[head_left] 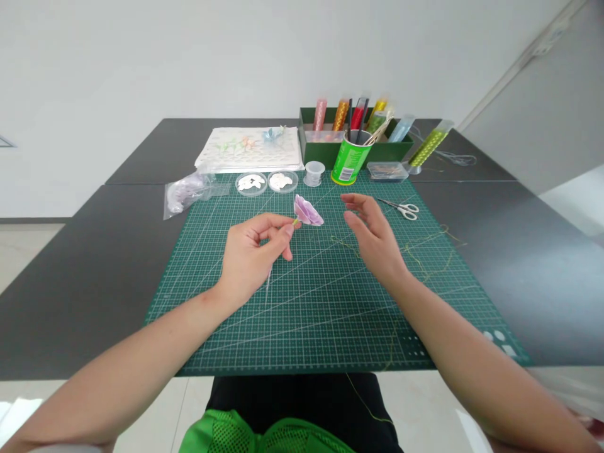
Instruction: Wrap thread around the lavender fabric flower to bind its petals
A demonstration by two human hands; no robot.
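Note:
My left hand pinches the stem of a pale purple artificial flower between thumb and fingers, above the green cutting mat. The bloom tilts to the right, and a thin pale wire shows below the hand. To the right of the flower, my right hand is raised with thumb and fingers apart and nothing visible between them. Loose yellow-green thread lies on the mat by the right forearm, and a strand hangs over the front edge. White-handled scissors lie just beyond the right hand.
At the back stand a green can of sticks and a dark green box of thread spools. Two clear dishes hold white pieces. A plastic bag, white sheets, a small clear container and a flat box surround them.

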